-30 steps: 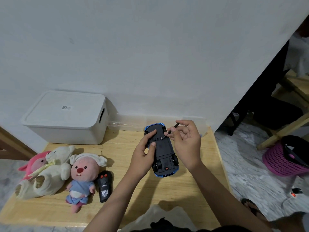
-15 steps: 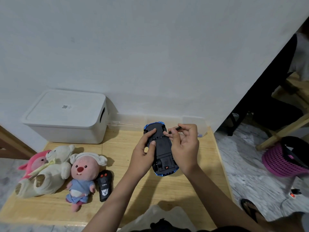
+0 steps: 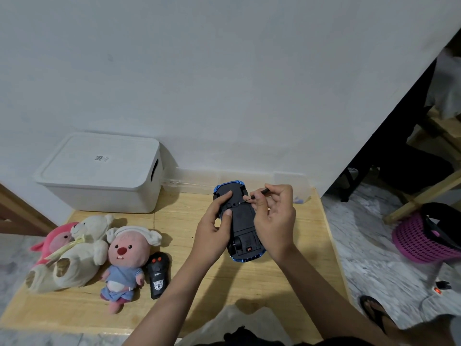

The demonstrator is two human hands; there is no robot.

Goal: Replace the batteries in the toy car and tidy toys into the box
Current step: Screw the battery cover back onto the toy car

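Toy car (image 3: 237, 221) lay upside down on the table (image 3: 174, 245), gripped by the left hand (image 3: 214, 228). The right hand (image 3: 274, 216), pinching a screwdriver (image 3: 257, 194), had lowered its tip onto the battery-cover screw; unscrewing was probably underway.

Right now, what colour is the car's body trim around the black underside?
Blue, edging the car at both ends; the head view, the only one, shows it.
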